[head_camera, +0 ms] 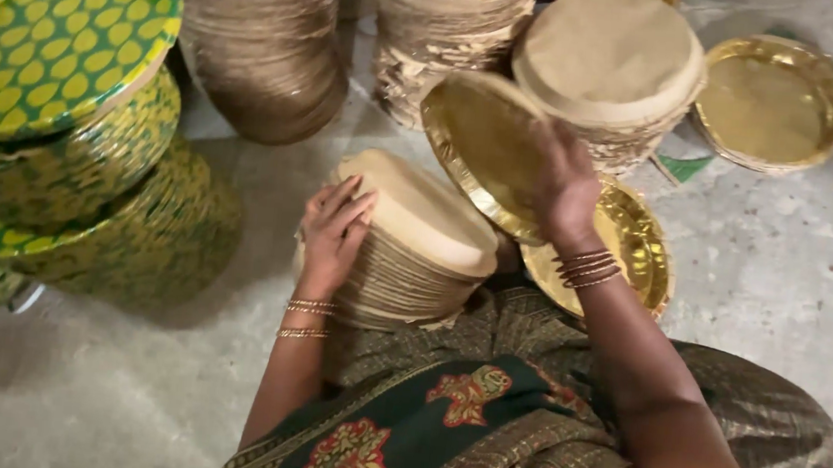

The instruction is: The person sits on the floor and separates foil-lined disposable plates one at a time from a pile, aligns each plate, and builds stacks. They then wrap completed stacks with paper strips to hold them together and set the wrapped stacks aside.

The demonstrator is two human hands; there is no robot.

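Note:
My right hand (566,192) grips a gold paper plate (480,139) by its rim and holds it tilted in the air above a low stack of gold plates (641,254). My left hand (334,229) rests with fingers spread on the left side of a stack of upturned beige plates (427,230) that leans against my lap. Bangles sit on both wrists.
Tall stacks of green-and-yellow patterned plates (62,42) fill the left. Brown and beige plate stacks (268,40) (607,65) stand behind. Another gold plate pile (771,102) lies at the far right on the grey concrete floor (784,276).

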